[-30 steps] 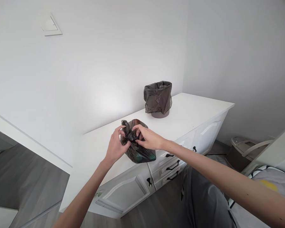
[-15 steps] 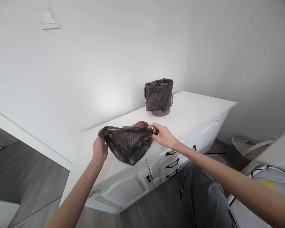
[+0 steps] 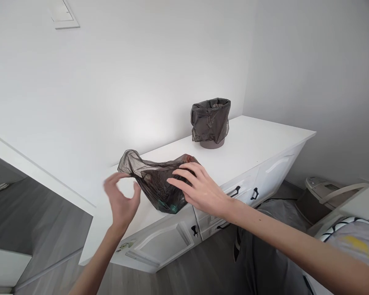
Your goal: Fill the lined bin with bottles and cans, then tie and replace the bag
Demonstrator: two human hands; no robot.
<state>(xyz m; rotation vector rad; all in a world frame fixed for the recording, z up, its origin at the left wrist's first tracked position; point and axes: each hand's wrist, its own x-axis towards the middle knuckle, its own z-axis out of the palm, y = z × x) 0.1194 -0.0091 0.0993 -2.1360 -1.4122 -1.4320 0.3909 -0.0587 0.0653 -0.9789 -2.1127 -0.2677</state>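
A dark, see-through garbage bag [image 3: 160, 186] lies on the white cabinet top near its front edge, with green and reddish contents showing through. At its left end, a loose flap of plastic stands up. My left hand [image 3: 121, 198] is beside that end, thumb and fingers spread apart, fingertips at the plastic. Over the bag's right part is my right hand [image 3: 199, 186], its fingers spread and resting on or just above the plastic. Farther back stands a small trash bin [image 3: 212, 144], lined with a dark bag folded over its rim.
The white cabinet [image 3: 273, 137] has doors and drawers with black handles [image 3: 255, 193]. A white wall rises behind it. On the right, a brown-grey container with a pale handle [image 3: 322, 194] stands on the floor near a grey cushion-like cloth [image 3: 356, 241] with a yellow patch.
Both hands have let go of the bag's two pulled-out ends and opened. The left end has loosened into a raised flap. My right hand has shifted left over the bag.
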